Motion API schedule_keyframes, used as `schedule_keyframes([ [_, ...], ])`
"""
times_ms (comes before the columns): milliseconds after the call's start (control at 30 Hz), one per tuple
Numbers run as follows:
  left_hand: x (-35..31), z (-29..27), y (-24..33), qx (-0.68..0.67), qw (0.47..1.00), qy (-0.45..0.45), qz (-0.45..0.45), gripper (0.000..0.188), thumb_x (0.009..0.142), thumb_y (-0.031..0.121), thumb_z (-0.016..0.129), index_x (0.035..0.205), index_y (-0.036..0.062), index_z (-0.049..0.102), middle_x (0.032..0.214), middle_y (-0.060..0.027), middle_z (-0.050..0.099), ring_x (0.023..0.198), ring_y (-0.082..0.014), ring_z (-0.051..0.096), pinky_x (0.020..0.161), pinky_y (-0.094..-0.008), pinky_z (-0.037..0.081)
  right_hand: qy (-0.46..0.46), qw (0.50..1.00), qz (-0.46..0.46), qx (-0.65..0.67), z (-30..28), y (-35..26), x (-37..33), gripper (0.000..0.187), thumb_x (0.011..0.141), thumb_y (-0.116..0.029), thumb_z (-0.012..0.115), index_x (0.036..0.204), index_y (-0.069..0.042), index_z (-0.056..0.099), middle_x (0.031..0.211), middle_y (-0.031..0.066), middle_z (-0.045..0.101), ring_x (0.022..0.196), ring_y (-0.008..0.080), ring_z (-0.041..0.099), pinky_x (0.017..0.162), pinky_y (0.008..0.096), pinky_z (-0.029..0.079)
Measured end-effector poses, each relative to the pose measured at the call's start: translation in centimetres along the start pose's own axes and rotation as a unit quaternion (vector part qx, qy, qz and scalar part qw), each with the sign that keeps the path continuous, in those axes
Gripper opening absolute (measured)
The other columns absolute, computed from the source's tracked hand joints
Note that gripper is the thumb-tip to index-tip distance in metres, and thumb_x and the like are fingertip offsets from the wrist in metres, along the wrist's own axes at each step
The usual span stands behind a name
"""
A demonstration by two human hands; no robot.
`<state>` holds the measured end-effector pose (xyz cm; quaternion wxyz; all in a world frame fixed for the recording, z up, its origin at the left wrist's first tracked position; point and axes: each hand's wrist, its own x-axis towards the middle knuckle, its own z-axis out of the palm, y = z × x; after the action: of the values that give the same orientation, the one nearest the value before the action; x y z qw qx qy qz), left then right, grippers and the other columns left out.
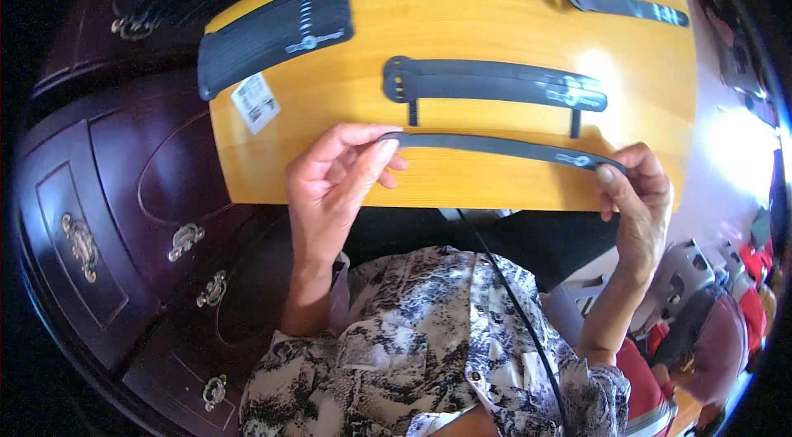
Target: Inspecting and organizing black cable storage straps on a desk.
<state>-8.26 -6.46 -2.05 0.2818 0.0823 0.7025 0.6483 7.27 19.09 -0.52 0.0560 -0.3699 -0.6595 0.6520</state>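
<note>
A thin dark strap (487,145) with a pale printed mark near its right end is stretched level above the near part of the table. My left hand (338,169) pinches its left end between thumb and fingers. At the other end, my right hand (639,198) grips it with the thumb on top. Just beyond lies a small pile of similar straps (495,82), with rounded, holed ends at the left. Two short black strips (575,123) stick out from under that pile toward me.
A larger stack of black straps (276,33) lies at the table's left, beside a white printed label (256,102). One loose strap (631,6) rests at the far right. The yellow wooden table (462,181) adjoins dark cabinets (74,189); grey plastic stools (689,272) stand right.
</note>
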Motion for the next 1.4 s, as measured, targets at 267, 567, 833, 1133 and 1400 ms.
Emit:
schedule_keyframes([
  [267, 1.4, -0.6, 0.2, 0.045, 0.998, 0.009, 0.049, 0.017, 0.088, -0.004, 0.060, 0.105, -0.0045, 0.064, 0.092, -0.0063, 0.060, 0.075, -0.0089, 0.060, 0.061, -0.0196, 0.047, -0.004, 1.000, -0.013, 0.019, 0.7, -0.5, 0.7, 0.018, 0.093, -0.014, 0.059, 0.102, 0.001, 0.062, 0.079, 0.0068, 0.066, 0.057, 0.0061, 0.051, 0.049, 0.0178, 0.041],
  [567, 2.7, 0.6, 0.5, 0.107, 0.990, 0.079, 0.048, 0.012, 0.085, -0.006, 0.064, 0.096, -0.0016, 0.061, 0.081, 0.0005, 0.063, 0.066, -0.0005, 0.053, 0.059, -0.0152, 0.044, 0.060, 0.996, -0.061, -0.002, 0.4, 0.3, 1.8, 0.014, 0.088, -0.013, 0.067, 0.083, -0.004, 0.057, 0.069, 0.0030, 0.060, 0.055, 0.0061, 0.049, 0.048, 0.0178, 0.038],
  [833, 3.6, 0.8, 0.3, 0.124, 0.987, 0.079, 0.059, 0.009, 0.084, -0.006, 0.064, 0.091, -0.0011, 0.060, 0.077, 0.0015, 0.063, 0.064, 0.0005, 0.053, 0.056, -0.0148, 0.043, 0.069, 0.997, -0.047, -0.001, 0.5, 0.7, 1.9, 0.015, 0.091, -0.018, 0.063, 0.087, -0.006, 0.056, 0.068, 0.0018, 0.058, 0.052, 0.0046, 0.046, 0.047, 0.0172, 0.035],
  [1133, 4.0, 1.1, 0.6, 0.129, 0.988, 0.074, 0.043, 0.009, 0.084, -0.006, 0.064, 0.089, -0.0014, 0.059, 0.075, -0.0002, 0.062, 0.063, -0.0005, 0.053, 0.055, -0.0157, 0.044, 0.071, 0.996, -0.042, 0.028, 0.4, 1.0, 2.3, 0.015, 0.092, -0.019, 0.063, 0.087, -0.007, 0.055, 0.065, 0.0002, 0.055, 0.048, 0.0031, 0.041, 0.043, 0.0162, 0.030],
  [1400, 3.9, 1.0, 0.6, 0.147, 0.984, 0.080, 0.056, 0.009, 0.083, -0.007, 0.064, 0.088, -0.0017, 0.058, 0.074, -0.0012, 0.062, 0.063, -0.0019, 0.055, 0.054, -0.0173, 0.045, 0.089, 0.995, -0.037, 0.014, 0.7, 0.9, 2.4, 0.017, 0.092, -0.021, 0.063, 0.086, -0.008, 0.055, 0.063, -0.0011, 0.053, 0.046, 0.0024, 0.039, 0.040, 0.0165, 0.028],
])
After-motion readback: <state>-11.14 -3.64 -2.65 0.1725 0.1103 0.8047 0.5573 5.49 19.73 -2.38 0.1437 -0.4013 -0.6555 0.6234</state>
